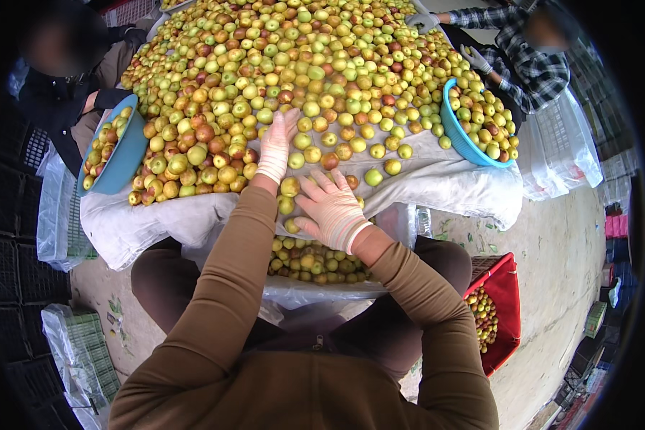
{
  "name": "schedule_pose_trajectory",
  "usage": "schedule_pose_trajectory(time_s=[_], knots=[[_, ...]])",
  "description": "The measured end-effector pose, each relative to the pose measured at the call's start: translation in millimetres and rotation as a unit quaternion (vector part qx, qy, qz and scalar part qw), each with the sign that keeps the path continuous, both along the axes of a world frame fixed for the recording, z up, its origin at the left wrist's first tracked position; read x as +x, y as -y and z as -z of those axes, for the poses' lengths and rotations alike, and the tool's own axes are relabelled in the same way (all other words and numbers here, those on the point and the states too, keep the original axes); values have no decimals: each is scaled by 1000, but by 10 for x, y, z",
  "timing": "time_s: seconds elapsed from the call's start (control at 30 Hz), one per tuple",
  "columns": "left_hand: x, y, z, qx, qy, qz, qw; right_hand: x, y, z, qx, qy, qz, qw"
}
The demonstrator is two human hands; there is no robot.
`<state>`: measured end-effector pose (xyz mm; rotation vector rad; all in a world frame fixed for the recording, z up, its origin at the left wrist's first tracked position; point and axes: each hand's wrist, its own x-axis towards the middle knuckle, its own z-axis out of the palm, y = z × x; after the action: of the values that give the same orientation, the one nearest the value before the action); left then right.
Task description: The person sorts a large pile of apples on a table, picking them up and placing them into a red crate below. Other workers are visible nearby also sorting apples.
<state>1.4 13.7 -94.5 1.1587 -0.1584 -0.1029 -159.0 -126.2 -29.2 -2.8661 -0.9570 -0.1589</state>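
A broad heap of green, yellow and reddish jujube fruits (pixel 279 70) covers the cloth-covered table (pixel 430 183) before me. My left hand (pixel 277 145), in a thin pale glove, reaches up along the heap's near edge, its fingertips against fruits. My right hand (pixel 333 212), gloved alike, lies lower, its fingers spread over a few fruits at the table's front edge; it grips none that I can see. Below my right hand, between my knees, a plastic-lined container (pixel 322 290) holds many mostly green-yellow fruits. Part of it is hidden by my right hand and forearm.
Blue plastic baskets of fruit stand at the left (pixel 131 156) and right (pixel 457 134). A person sits on each side. A red-lined crate (pixel 508 317) with fruit is on the floor at right. Plastic-covered crates (pixel 88 344) and black crates (pixel 2 269) are at left.
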Motion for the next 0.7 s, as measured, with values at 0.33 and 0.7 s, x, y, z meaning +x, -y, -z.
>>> schedule_pose_trajectory(time_s=[0.33,0.7], knots=[[-110,144,-130,-3,3,-37,999,1509,1910,371,231,65,553,798],[170,269,66,276,77,-91,954,1809,1356,272,535,-181,252,785]])
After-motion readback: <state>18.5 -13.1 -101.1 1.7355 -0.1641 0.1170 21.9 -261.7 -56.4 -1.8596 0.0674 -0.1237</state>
